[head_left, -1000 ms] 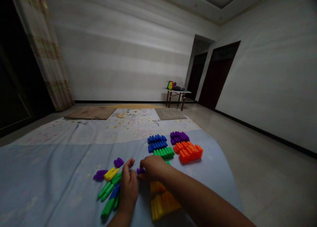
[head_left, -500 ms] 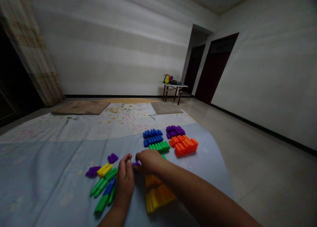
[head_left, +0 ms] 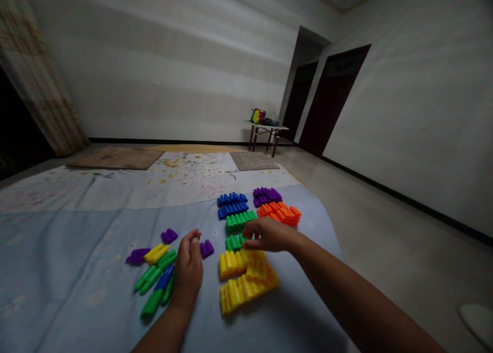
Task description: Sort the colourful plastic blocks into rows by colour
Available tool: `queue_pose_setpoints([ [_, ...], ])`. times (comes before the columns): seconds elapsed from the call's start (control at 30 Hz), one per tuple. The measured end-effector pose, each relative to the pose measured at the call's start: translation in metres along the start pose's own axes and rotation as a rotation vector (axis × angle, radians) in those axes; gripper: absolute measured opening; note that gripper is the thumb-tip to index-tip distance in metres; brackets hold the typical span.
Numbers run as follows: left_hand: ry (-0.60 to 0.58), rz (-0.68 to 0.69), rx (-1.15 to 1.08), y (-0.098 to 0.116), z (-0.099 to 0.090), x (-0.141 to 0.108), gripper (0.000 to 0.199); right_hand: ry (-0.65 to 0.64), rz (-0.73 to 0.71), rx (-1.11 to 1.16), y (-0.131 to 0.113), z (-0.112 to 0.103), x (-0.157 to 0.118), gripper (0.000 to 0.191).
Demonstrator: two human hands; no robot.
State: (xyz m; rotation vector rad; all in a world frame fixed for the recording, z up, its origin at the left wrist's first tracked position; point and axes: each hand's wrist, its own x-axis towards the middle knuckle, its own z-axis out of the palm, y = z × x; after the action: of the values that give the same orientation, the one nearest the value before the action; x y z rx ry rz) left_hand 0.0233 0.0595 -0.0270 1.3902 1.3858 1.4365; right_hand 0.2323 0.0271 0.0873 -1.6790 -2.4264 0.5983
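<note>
My left hand (head_left: 189, 265) rests on its side on the cloth with loosely curved fingers, holding nothing visible. Just right of it lies a purple ridged plastic piece (head_left: 207, 248). My right hand (head_left: 269, 234) hovers over the sorted rows, thumb and fingers apart. Beneath it are green pieces (head_left: 234, 242) and stacked yellow pieces (head_left: 242, 290), partly covered by the hand. Left of my left hand is a loose group: green tube-like pieces (head_left: 152, 302), a blue piece (head_left: 165, 278), yellow pieces (head_left: 156, 253) and purple pieces (head_left: 169, 235).
Farther back stand blue rows (head_left: 232, 210), a green row (head_left: 241, 220), purple rows (head_left: 267, 196) and an orange stack (head_left: 285, 214). A floral cloth (head_left: 96, 250) covers the table. Two flat boards, a brown one (head_left: 119, 158) and a greyish one (head_left: 254, 161), lie at its far side.
My right hand has moved right, away from the purple piece beside my left hand, which now lies free on the cloth. My left hand has hardly moved; the view has shifted slightly.
</note>
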Motion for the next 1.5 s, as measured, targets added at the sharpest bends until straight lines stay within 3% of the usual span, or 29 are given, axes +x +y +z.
queue_pose_setpoints([
  [0.2,-0.007,0.009,-0.006,0.002,0.000,-0.001,0.035,-0.008,-0.002,0.022,-0.002,0.015,-0.042,0.056],
  [0.37,-0.004,0.002,-0.017,0.004,0.000,-0.002,0.036,0.006,0.000,0.040,-0.004,0.016,-0.050,0.047],
  [0.57,-0.005,0.000,-0.009,0.005,0.000,-0.001,0.039,0.207,-0.010,0.154,0.009,-0.002,-0.060,0.047],
  [0.73,-0.002,-0.012,-0.016,0.005,0.000,-0.002,0.036,0.100,-0.048,0.088,0.008,0.000,-0.071,0.047],
  [1.0,-0.003,0.019,-0.032,0.007,-0.001,-0.002,0.033,0.007,-0.046,0.045,-0.002,0.012,-0.074,0.047],
  [1.3,-0.021,0.101,-0.028,0.021,-0.003,-0.012,0.033,0.062,-0.012,0.140,0.002,0.014,-0.074,0.047],
  [1.4,-0.035,0.150,-0.040,0.031,-0.012,-0.005,0.036,0.116,-0.033,0.174,0.001,0.015,-0.072,0.040],
  [1.5,-0.044,0.120,-0.030,0.042,-0.033,0.013,0.039,0.167,-0.046,0.172,-0.003,0.016,-0.066,0.034],
])
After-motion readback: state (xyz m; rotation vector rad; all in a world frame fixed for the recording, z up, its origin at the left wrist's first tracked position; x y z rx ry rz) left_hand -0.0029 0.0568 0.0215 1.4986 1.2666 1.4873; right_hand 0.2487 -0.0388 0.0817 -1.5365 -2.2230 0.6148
